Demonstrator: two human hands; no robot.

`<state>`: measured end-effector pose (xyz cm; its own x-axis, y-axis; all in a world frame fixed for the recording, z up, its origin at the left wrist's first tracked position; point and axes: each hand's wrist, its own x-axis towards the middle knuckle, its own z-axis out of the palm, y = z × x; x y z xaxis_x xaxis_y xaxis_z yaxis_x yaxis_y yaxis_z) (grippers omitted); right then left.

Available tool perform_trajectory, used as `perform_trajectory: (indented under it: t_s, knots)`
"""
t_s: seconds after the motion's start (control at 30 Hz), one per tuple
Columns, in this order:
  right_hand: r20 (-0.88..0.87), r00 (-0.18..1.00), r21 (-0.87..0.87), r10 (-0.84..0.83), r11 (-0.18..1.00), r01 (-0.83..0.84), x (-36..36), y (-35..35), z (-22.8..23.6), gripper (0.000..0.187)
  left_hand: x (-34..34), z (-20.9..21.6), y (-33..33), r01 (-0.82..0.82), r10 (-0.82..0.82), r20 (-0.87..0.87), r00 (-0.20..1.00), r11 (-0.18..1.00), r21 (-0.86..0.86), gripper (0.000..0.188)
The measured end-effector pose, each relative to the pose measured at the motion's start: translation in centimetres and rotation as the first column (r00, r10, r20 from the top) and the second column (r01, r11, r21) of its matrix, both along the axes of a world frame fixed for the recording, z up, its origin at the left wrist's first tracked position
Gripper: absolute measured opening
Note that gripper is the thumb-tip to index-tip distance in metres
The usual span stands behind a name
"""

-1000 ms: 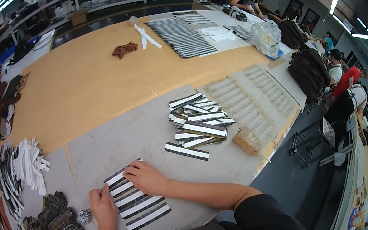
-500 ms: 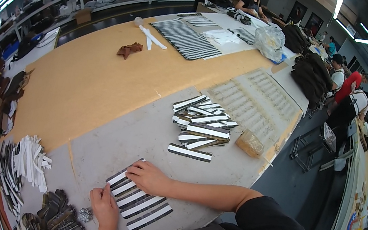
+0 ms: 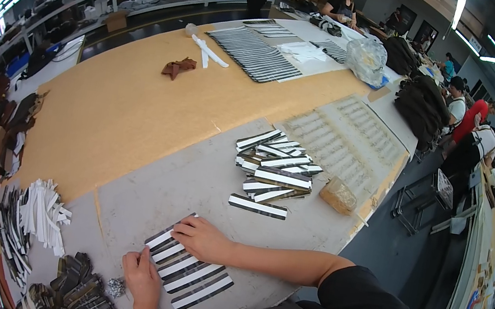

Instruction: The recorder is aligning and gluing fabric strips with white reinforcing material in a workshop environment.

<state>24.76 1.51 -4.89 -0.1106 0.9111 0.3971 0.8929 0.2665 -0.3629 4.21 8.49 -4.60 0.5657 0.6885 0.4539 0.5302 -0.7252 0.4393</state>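
Dark plaid fabric strips, each with a white strip (image 3: 196,284) along its middle, lie side by side in a slanted row on the grey tabletop before me. At the row's far end, my left hand (image 3: 142,275) has its fingertips closed on the near-left end of the last white strip (image 3: 157,239). My right hand (image 3: 203,239) lies over the other end of that strip, fingers bent and pressed together on it. The right fingers hide part of the row. Beyond my hands sits a loose heap of similar strips (image 3: 282,178), with a single strip (image 3: 257,206) in front of it.
Loose white strips (image 3: 44,213) and folded plaid fabric (image 3: 80,290) lie at the left. A tape-wrapped block (image 3: 338,196) is right of the heap. Farther off are brown paper (image 3: 110,120), a brown scrap (image 3: 179,68), a plastic bag (image 3: 366,60) and co-workers.
Both hands stay at the same strip with hardly any motion. The whole view has shifted slightly. At the far end, a standing co-worker with a brown piece has moved left.
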Motion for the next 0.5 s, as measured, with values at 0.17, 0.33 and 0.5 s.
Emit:
perform_trajectory:
  t_s: [0.17,0.33,0.5]
  knots:
    - [-0.015,1.000,-0.011,0.005,1.000,-0.005,-0.03,0.01,-0.04,0.030,-0.07,0.03,-0.01,0.006,-0.006,-0.010,1.000,1.000,0.010,0.036]
    - [-0.007,1.000,-0.008,-0.005,1.000,0.005,-0.07,0.07,-0.55,0.033,-0.20,-0.27,0.06,0.014,-0.013,-0.024,1.000,0.999,0.048,0.035]
    - [0.001,1.000,-0.007,0.009,1.000,-0.009,-0.09,0.04,-0.36,0.036,-0.09,-0.71,0.15,0.003,-0.003,0.011,1.000,0.998,0.070,0.031]
